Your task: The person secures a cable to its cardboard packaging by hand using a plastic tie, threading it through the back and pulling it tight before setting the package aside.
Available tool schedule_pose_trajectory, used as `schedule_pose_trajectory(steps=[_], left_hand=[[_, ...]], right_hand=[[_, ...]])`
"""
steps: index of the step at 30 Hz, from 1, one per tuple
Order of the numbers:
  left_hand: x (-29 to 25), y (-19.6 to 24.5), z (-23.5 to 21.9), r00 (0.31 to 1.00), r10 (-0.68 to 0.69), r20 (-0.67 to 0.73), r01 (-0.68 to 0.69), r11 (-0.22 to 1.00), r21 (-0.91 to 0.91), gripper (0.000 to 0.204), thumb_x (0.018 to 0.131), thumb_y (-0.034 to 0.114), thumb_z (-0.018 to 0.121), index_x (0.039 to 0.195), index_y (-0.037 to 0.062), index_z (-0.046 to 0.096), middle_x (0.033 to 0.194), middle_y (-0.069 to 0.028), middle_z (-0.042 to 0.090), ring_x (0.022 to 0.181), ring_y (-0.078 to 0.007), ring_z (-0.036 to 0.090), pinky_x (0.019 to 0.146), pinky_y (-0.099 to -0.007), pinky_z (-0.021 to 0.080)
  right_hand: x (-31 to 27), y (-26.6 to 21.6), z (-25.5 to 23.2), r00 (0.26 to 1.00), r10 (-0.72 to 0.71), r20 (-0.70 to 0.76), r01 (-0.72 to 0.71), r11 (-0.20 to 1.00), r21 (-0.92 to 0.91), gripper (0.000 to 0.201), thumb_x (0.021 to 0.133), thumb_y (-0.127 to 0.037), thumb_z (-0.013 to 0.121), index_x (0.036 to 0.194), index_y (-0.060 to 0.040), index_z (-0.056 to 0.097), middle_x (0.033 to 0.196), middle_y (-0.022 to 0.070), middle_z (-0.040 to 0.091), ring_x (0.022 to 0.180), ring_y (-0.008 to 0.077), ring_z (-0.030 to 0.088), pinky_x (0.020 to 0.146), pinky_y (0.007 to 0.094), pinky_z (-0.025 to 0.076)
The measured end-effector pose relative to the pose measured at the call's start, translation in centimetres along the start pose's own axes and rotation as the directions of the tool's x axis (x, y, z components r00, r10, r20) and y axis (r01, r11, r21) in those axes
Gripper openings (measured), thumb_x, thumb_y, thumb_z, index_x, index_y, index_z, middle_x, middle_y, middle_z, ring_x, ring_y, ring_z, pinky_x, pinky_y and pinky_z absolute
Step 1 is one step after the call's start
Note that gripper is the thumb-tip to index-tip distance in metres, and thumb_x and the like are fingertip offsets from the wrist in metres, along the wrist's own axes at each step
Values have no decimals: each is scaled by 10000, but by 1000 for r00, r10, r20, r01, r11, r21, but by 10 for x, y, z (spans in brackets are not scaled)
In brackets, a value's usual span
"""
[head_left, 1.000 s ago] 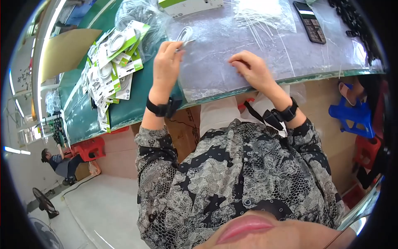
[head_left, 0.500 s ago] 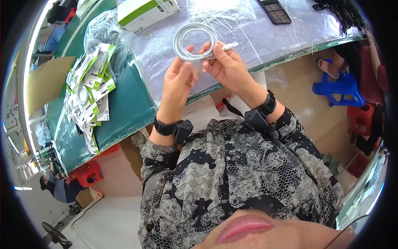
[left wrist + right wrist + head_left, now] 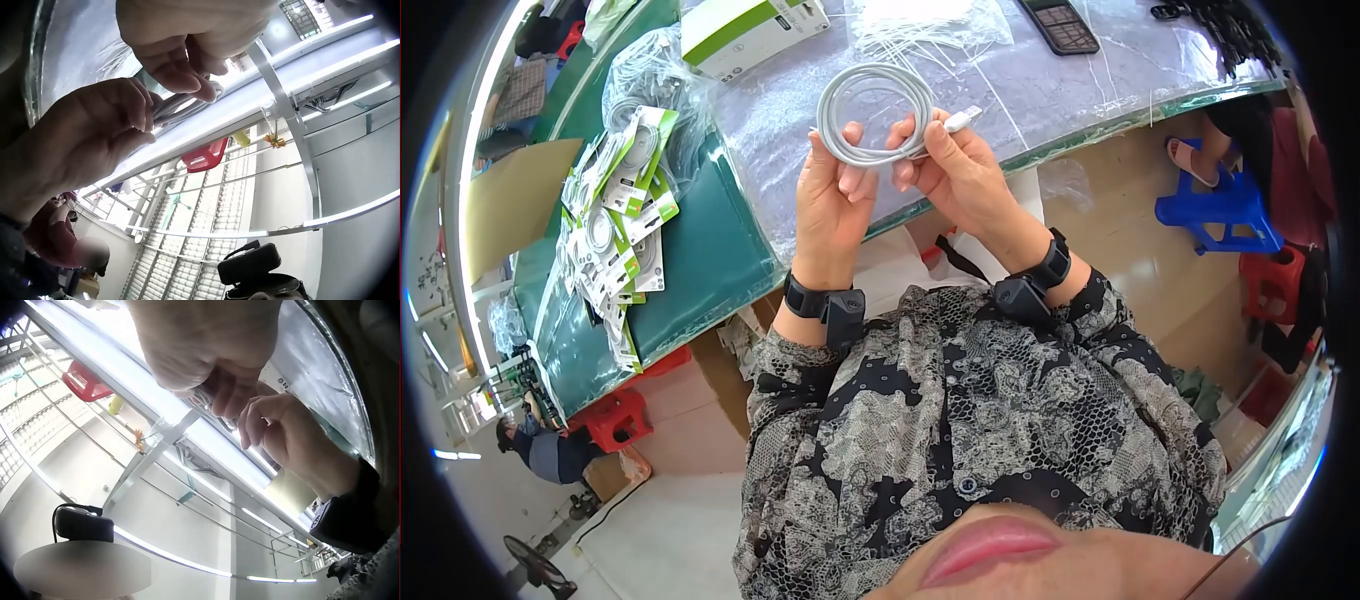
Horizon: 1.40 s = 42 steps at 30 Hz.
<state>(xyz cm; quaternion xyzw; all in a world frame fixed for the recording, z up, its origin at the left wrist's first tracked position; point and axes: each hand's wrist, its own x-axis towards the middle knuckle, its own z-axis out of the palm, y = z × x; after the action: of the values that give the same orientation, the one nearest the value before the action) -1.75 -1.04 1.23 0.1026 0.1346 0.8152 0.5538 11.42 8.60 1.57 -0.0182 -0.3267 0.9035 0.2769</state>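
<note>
A light grey cable (image 3: 830,118) wound into a round coil is held up over the table's front part in the head view. My right hand (image 3: 968,178) pinches the coil's right side between thumb and fingers, and a white plug (image 3: 963,119) sticks out past the thumb. At the coil's lower left, my left hand (image 3: 832,205) holds it with thumb and curled fingers. In the left wrist view the cable (image 3: 178,107) runs between both hands; the right wrist view shows my left hand (image 3: 300,434) beside the coil, partly hidden by my right hand (image 3: 209,344).
Packaged cables on green-and-white cards (image 3: 600,232) lie piled on the green table at left, beside a clear bag of cables (image 3: 640,85). A green-and-white box (image 3: 755,40), white ties (image 3: 920,35), a phone (image 3: 1060,25) and black cables (image 3: 1225,35) lie farther back.
Both hands have come together from apart and raised the coil, with the right hand now gripping it. Over the last half second, the left hand has closed on the coil's lower left.
</note>
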Motion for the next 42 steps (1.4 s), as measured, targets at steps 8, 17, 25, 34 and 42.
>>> schedule_pose_trajectory(steps=[8, 17, 25, 34, 42], left_hand=[[-2, 10, 19, 986, -102, -131, 126, 975, 182, 221, 965, 210, 502, 1054, 17, 561, 922, -60, 581, 507, -42, 423, 450, -186, 355], [-13, 10, 18, 923, -371, 101, 379, 921, -87, 174, 960, 164, 499, 1018, 12, 559, 795, -26, 481, 415, -16, 365, 369, -144, 303], [-21, 17, 4, 916, -388, 105, 373, 917, 140, 161, 947, 151, 509, 925, -3, 552, 834, -67, 523, 353, -7, 287, 291, -143, 232], [-27, 32, 9, 801, -598, -15, 564, 747, 353, 154, 944, 135, 503, 976, -13, 532, 821, -87, 543, 377, 4, 304, 315, -135, 236], [-31, 34, 4, 740, -671, -33, 631, 676, 381, 209, 948, 151, 505, 1100, 8, 522, 823, -51, 552, 385, -14, 303, 338, -159, 230]], right_hand=[[-2, -5, -8, 999, 39, 0, -39, 999, 10, 272, 1003, -279, 408, 1074, -46, 528, 995, 68, 576, 740, 113, 544, 680, 279, 462], [-12, -24, -3, 982, 161, 96, -158, 987, -42, 296, 998, -283, 419, 1071, -18, 528, 913, 66, 593, 681, 103, 542, 604, 269, 462], [-20, -41, 6, 945, 324, 50, -305, 924, -232, 303, 991, -283, 437, 1014, -4, 556, 812, 54, 601, 571, 92, 538, 533, 223, 455], [-33, -44, -5, 904, 427, 23, -369, 806, -463, 306, 986, -303, 448, 978, -21, 565, 822, 27, 590, 617, 69, 535, 567, 198, 452], [-41, -51, -4, 878, 476, 46, -386, 762, -519, 315, 989, -319, 440, 970, -31, 566, 832, 19, 577, 629, 70, 526, 603, 202, 447]])
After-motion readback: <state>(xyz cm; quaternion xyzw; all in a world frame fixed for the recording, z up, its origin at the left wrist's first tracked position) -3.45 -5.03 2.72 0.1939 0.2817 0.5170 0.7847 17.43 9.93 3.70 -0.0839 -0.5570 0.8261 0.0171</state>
